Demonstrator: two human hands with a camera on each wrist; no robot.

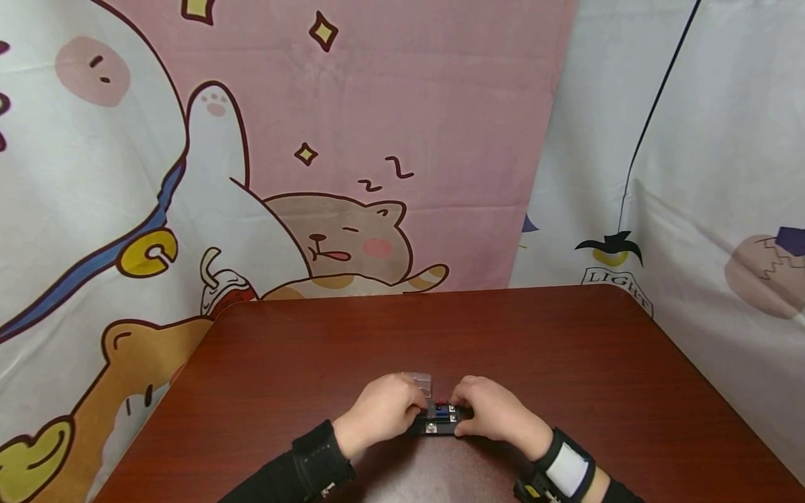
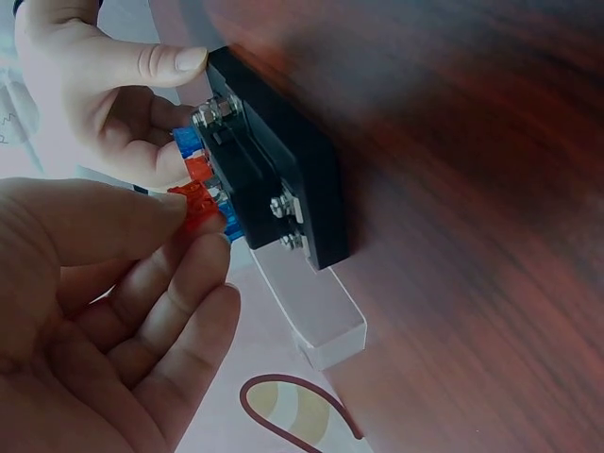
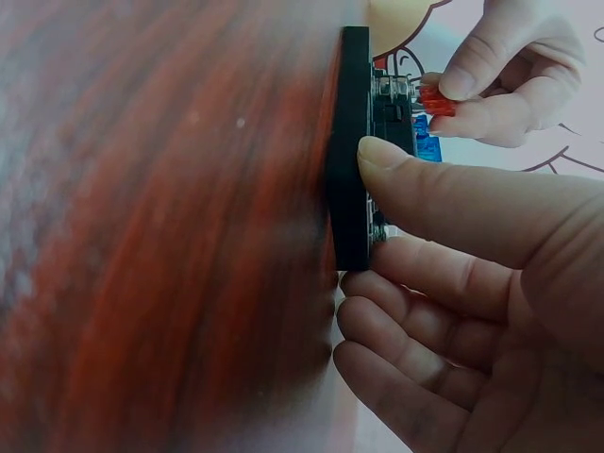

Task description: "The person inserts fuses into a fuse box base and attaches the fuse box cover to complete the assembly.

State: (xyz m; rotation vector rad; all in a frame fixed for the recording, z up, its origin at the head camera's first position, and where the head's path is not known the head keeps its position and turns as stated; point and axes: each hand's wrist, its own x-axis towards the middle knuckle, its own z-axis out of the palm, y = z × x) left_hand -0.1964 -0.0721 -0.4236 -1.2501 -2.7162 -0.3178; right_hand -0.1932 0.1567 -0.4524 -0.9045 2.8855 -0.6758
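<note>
A black fuse block (image 1: 443,429) with metal screw terminals lies on the brown table, between both hands. My left hand (image 1: 385,406) pinches a red blade fuse (image 3: 436,101) between thumb and finger, its lower end right at the block's slots. Blue blade fuses (image 3: 427,142) and another red one (image 2: 199,168) sit in the block. At the block's right end, my right hand (image 1: 497,412) grips the base, with the thumb on the near edge and fingers around the far side. Just behind the block is a clear plastic cover (image 1: 421,383), partly hidden by the left hand.
The wooden table (image 1: 302,349) extends around the block, its far edge close to a hanging cloth (image 1: 478,140) printed with cartoon animals. A wide black band (image 1: 323,454) wraps the left wrist, and a strapped device (image 1: 566,468) sits on the right wrist.
</note>
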